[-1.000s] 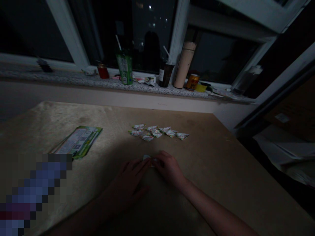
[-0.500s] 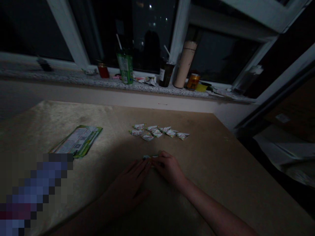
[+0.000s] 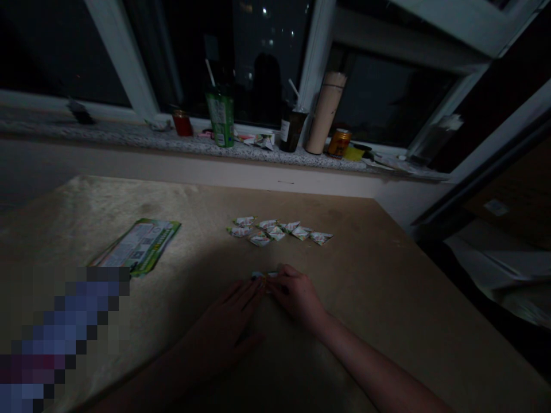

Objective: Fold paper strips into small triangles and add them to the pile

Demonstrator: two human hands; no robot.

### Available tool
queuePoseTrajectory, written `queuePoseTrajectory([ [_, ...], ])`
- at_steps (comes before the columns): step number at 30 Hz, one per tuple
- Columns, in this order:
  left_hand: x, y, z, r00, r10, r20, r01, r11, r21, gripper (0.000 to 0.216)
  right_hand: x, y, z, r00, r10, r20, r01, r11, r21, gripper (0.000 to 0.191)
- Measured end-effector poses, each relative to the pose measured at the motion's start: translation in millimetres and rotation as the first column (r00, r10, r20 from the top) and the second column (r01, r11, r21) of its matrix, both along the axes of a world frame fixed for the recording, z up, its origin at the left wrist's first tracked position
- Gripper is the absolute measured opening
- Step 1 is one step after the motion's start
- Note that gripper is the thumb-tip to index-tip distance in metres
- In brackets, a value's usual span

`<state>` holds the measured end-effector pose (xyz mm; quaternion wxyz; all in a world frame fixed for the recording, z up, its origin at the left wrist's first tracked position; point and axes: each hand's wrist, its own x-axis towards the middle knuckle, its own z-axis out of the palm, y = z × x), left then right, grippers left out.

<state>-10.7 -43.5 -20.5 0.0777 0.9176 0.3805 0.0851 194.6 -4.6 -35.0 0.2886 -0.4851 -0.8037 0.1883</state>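
Note:
A small piece of printed paper or wrapper (image 3: 258,276) lies on the table, mostly covered by my fingers. My left hand (image 3: 230,321) rests flat with its fingers stretched out, their tips pressing the left part of the piece. On its right part, the thumb and fingertips of my right hand (image 3: 298,297) are pinched together. Just beyond lie several small folded packets (image 3: 276,233), white with green print and roughly triangular. To the left is a stack of flat green-and-white printed packaging sheets (image 3: 150,245).
Along the granite windowsill (image 3: 142,131) stand a red jar (image 3: 182,123), a green cup with a straw (image 3: 221,120), a dark drink cup (image 3: 291,131), a tall beige flask (image 3: 326,115) and an orange can (image 3: 338,143). A pixelated patch (image 3: 64,332) hides the table's lower left.
The view has shifted very slightly. Both hands stay in nearly the same place on the piece, and the packets and sheets have not moved.

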Motion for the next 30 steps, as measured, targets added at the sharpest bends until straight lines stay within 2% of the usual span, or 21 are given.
queuePoseTrajectory([
  [5, 0.1, 1.2, 1.8, 1.0, -0.005, -0.008, 0.004, 1.0, -0.009, 0.069, -0.3, -0.2, 1.1, 1.0, 0.01, -0.005, -0.01, 1.0, -0.015, 0.011],
  [11, -0.3, -0.7, 4.2, 1.0, -0.007, -0.002, 0.007, 1.0, -0.028, 0.072, -0.2, -0.9, 4.1, 0.997, 0.027, 0.076, -0.027, 1.0, 0.008, 0.011],
  [18, -1.6, -1.3, 0.4, 1.0, -0.015, 0.02, 0.015, 1.0, -0.008, 0.075, -2.7, -4.2, 9.9, 0.952, 0.005, 0.307, -0.045, 0.991, 0.124, 0.008],
  [21, -1.1, -0.9, 1.6, 1.0, -0.023, 0.013, 0.023, 1.0, -0.003, 0.076, -4.3, -6.2, 9.4, 0.935, -0.011, 0.355, -0.051, 0.985, 0.165, 0.009],
  [24, -0.8, -0.3, 3.0, 0.999, -0.033, 0.001, 0.033, 0.999, -0.015, 0.077, -4.2, -5.4, 6.4, 0.958, -0.014, 0.286, -0.029, 0.989, 0.146, 0.013],
  [28, -1.8, 0.1, 4.5, 0.999, -0.04, 0.017, 0.041, 0.998, -0.037, 0.078, 3.3, 2.8, 6.3, 0.997, 0.075, 0.008, -0.075, 0.997, -0.03, 0.016],
  [30, -2.4, 0.2, 5.5, 0.999, -0.037, 0.015, 0.038, 0.998, -0.052, 0.078, 10.6, 8.6, 8.6, 0.992, 0.107, -0.067, -0.113, 0.988, -0.105, 0.015],
])
